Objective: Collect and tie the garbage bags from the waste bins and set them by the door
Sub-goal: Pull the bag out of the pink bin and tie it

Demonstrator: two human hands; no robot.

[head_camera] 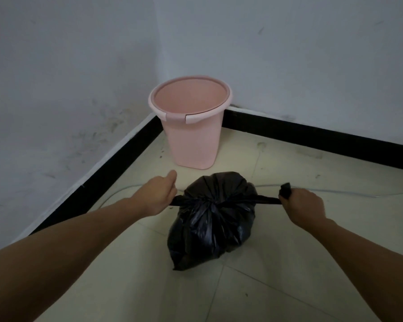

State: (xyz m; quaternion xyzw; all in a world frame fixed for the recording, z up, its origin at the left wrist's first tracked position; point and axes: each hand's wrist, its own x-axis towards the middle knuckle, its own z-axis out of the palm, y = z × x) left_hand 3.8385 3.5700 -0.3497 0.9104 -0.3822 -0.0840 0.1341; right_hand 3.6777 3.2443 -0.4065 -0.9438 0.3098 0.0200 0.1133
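Fingers of both hands are curled shut around the twisted ends of a black garbage bag (213, 219), which sits on the pale tiled floor (289, 263) in the lower centre of the frame. The left hand (157, 196) clamps the left tail, thumb pointing up toward the bin; the right hand (304, 204) is fisted around the right tail, with a stub of plastic sticking out above the knuckles. The two tails run almost level, pulled taut away from a gathered knot (215, 201) at the bag's mouth.

The step in hand looks like cinching that knot. To do it well, the pull should stay even and directly opposite on both sides, low against the gathered neck, so the knot seats tight rather than slipping up the tails — thin film like this probably stretches or tears if one side is jerked. A second overhand pass would likely make it secure before lifting.

Just beyond the bag, in the centre of the frame, a pink waste bin (192, 122) stands unlined in the corner where two grey walls meet above a black skirting board (312, 138). A thin clear cable or hose (335, 191) trails across the floor behind the bag — something to step over when carrying it off. No door is in view.
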